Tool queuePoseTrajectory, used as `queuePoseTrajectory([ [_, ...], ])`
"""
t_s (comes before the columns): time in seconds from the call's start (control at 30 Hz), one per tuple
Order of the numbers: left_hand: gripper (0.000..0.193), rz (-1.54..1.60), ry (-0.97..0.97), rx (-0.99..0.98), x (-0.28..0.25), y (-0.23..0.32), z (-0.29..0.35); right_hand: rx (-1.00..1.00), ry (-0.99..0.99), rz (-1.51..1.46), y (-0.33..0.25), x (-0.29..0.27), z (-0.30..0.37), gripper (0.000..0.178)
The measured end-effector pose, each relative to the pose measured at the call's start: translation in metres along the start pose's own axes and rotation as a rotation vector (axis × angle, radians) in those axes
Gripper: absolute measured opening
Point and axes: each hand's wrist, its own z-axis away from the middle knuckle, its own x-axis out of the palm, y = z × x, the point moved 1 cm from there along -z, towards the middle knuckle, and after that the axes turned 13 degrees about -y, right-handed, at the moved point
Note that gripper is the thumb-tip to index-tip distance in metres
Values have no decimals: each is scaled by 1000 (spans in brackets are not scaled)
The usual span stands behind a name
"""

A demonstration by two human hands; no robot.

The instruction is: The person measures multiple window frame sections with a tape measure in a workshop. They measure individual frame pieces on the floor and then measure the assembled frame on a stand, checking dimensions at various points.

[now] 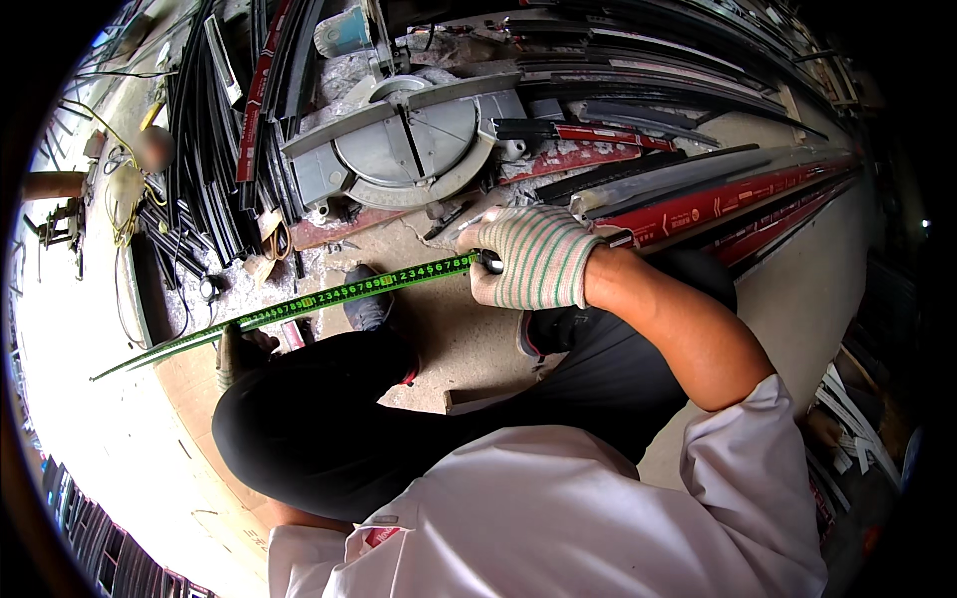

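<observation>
A tape measure (344,293), its blade green-edged with a dark scale, stretches across in front of me, slanting down toward the left. My right hand (528,257), in a white knitted glove with green stripes, is closed around the tape's case end; the case itself is mostly hidden in the palm. My left hand (231,359), also gloved, grips the blade from below beside my left knee, and its fingers are partly hidden. Past that hand the blade runs on to a thin free end at far left. Both hands are in front of my bent legs in dark trousers.
A grey miter saw (407,140) with a round slotted table stands ahead. Bundles of black profiles (204,149) lie ahead left, and more, some in red wrapping (698,207), ahead right. Yellow cable (125,204) hangs at left. White offcuts (855,417) lie at right.
</observation>
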Motion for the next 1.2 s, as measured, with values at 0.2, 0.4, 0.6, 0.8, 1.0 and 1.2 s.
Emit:
queuePoseTrajectory([
  [0.2, 29, 118, 97, -57, -29, -9, -10, 18, 4, 6, -1, -2, 3, 41],
  [0.4, 19, -137, 134, -91, -55, -12, -22, -23, 28, 15, 4, 2, 1, 36],
  [0.6, 33, -23, 178, 27, 24, 10, -12, 5, 41, 11, 4, -3, 4, 36],
  [0.8, 34, -294, 4, 134, 35, 30, -12, 33, 12, -43, 3, -10, 2, 38],
  [1.0, 26, -69, 47, 109, 85, 42, -17, -26, 189, -63, 9, -3, 8, 30],
  [1.2, 39, -122, -156, -27, 82, 19, -26, 95, 96, -35, 18, -3, 10, 24],
])
